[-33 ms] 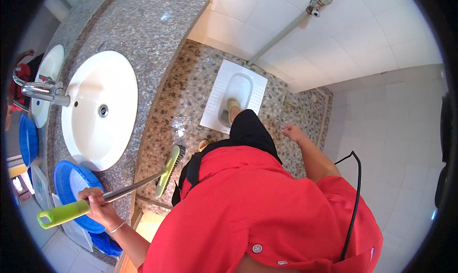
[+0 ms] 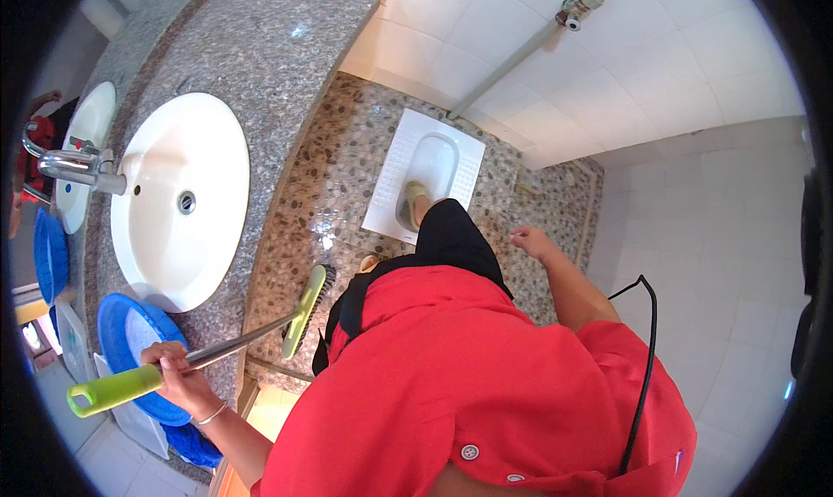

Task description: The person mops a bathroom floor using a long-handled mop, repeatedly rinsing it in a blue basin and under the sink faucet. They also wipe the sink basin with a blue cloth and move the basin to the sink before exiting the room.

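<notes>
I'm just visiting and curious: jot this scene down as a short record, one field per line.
Left hand: the hand grips a long-handled brush by its metal pole
Brush head: green, dark bristles, down near the floor
Right hand: the hand is over the floor, nothing visible in it
Counter: white oval sink, metal tap, blue basin beside the sink
Floor fixture: white squat toilet
Foot: slipper over the toilet bowl

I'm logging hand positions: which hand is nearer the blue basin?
Left. The left hand overlaps the blue basin in view; the right hand is far off to its right.
</notes>
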Demonstrator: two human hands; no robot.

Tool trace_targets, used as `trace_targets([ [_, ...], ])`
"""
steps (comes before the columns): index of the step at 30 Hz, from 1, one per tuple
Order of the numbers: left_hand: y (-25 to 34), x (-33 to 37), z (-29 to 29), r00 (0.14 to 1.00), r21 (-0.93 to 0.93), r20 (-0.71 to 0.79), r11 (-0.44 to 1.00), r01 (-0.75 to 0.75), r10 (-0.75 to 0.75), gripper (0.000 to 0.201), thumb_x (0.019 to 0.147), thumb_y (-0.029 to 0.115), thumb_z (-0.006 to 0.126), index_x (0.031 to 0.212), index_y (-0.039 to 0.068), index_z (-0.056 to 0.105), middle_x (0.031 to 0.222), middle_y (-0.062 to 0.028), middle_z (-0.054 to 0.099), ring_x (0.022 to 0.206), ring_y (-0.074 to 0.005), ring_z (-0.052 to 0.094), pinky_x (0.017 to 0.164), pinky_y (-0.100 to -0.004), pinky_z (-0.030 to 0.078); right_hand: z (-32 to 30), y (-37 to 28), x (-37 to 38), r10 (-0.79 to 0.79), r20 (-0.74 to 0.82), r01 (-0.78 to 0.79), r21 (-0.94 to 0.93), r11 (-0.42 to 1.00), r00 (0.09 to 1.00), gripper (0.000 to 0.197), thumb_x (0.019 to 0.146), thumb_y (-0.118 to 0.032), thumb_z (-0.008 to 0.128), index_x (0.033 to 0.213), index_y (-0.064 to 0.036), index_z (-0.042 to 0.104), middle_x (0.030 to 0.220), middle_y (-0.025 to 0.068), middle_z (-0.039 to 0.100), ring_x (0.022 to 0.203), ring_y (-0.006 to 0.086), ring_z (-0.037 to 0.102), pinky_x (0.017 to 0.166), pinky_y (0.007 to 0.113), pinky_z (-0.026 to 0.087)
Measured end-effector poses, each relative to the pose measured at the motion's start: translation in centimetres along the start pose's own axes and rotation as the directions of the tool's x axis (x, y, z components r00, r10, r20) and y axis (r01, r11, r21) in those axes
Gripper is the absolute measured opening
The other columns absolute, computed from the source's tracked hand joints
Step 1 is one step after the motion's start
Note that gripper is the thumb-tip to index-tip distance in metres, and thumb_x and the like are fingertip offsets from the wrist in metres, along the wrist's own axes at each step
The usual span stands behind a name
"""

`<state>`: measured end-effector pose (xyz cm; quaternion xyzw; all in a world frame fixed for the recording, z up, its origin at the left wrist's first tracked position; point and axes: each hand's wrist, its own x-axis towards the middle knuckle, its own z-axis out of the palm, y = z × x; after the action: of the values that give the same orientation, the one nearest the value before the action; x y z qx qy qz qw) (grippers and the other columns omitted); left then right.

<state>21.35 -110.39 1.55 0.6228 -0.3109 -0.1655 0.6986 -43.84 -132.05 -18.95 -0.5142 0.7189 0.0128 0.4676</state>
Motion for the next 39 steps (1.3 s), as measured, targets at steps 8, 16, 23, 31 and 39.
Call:
trace_targets([
  [8,0.0,-0.1,0.4,1.000,-0.015,-0.020,1.000,0.008,-0.008,0.023,0.085,0.019,0.061,0.076,0.007,0.043,0.062,-0.0001,0.033,0.057,-0.0104,0.032,0.057,-0.0255,0.030,-0.1,-0.9,1.0,-0.165,-0.028,0.161,-0.115,0.980,0.986,0.028,0.083,-0.024,0.065,0.100,-0.0021,0.064,0.086,0.0073,0.067,0.077,0.0167,0.061,0.070,0.033,0.049],
  [16,-0.2,0.9,2.1,1.000,0.058,0.015,0.998,0.001,-0.002,0.021,0.087,0.017,0.058,0.077,0.006,0.043,0.064,-0.0015,0.036,0.057,-0.0098,0.032,0.056,-0.0242,0.030,0.9,2.1,1.7,-0.070,0.009,0.070,-0.041,0.997,0.998,0.028,0.082,-0.024,0.066,0.102,-0.0039,0.063,0.086,0.0075,0.067,0.075,0.0165,0.061,0.070,0.032,0.049],
  [23,0.2,1.0,4.2,0.996,0.061,0.060,0.996,0.069,-0.073,0.020,0.085,0.014,0.058,0.076,0.006,0.043,0.063,-0.0034,0.040,0.057,-0.0104,0.035,0.057,-0.0241,0.032,0.9,4.4,0.0,-0.053,-0.017,0.052,-0.046,0.998,0.998,0.026,0.085,-0.016,0.064,0.106,-0.0006,0.062,0.091,0.0068,0.067,0.081,0.0148,0.062,0.075,0.029,0.049],
  [31,0.8,-0.9,3.2,0.994,0.079,0.105,0.997,0.016,-0.024,0.021,0.086,0.018,0.058,0.078,0.006,0.042,0.064,-0.0021,0.035,0.059,-0.0117,0.035,0.058,-0.0258,0.032,3.5,4.3,-2.2,0.002,0.053,0.001,-0.056,0.998,0.999,0.032,0.083,-0.024,0.065,0.106,-0.0017,0.064,0.090,0.0106,0.068,0.082,0.0193,0.064,0.073,0.032,0.050],
  [39,0.9,-4.6,-3.2,0.991,0.335,-0.091,0.940,-0.061,0.096,0.012,0.087,0.012,0.053,0.088,0.001,0.048,0.081,-0.0057,0.047,0.076,-0.0162,0.048,0.071,-0.0271,0.040,6.2,4.3,-1.3,-0.091,0.102,0.096,-0.043,0.994,0.991,0.031,0.083,-0.024,0.065,0.107,-0.0053,0.064,0.089,0.0107,0.068,0.079,0.0182,0.064,0.075,0.032,0.050],
])
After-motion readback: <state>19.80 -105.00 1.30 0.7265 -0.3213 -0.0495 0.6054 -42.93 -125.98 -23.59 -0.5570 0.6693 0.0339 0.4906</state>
